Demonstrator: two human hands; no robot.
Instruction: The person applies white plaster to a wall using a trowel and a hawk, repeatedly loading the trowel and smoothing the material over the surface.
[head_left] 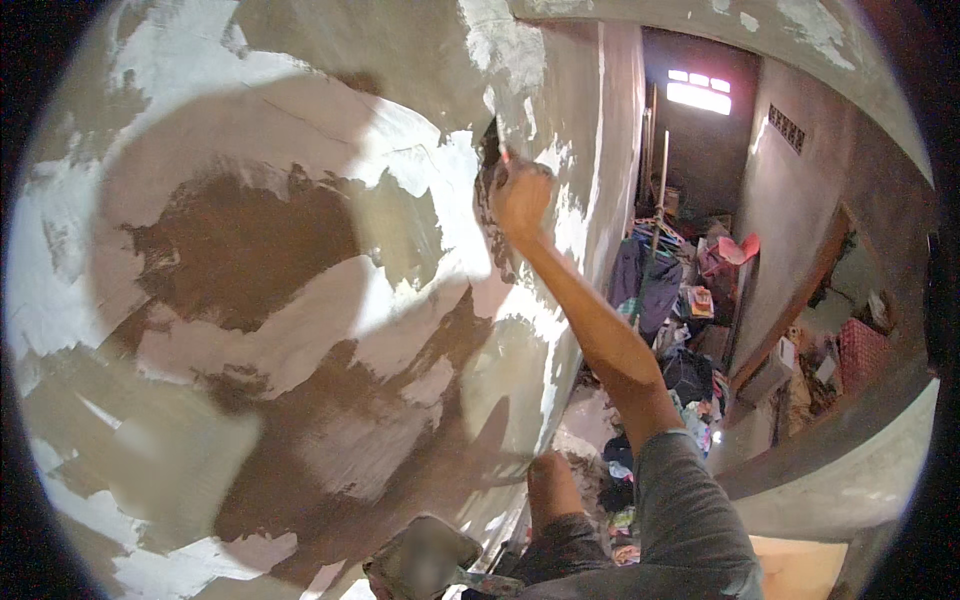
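My right hand (524, 198) is raised against the wall with its fingers closed round a putty knife (504, 155), of which a small reddish part shows. The blade is hard to tell from the dark shadow beside it. Patchy white filler covers much of the grey plaster wall (300, 330). Low at the front edge is a squarish, filler-smeared board (425, 556), tilted close to the wall. Whatever supports the board is hidden, and I cannot make out my left hand.
My bent knee (555, 490) is beside the wall's foot. Right of my arm, a narrow passage holds heaped clothes and bags (690, 375), hanging garments (645, 280) and a red item (738, 249). A wall opening (835, 300) shows a pink basket (864, 355). A bright window (698, 92) is at the back.
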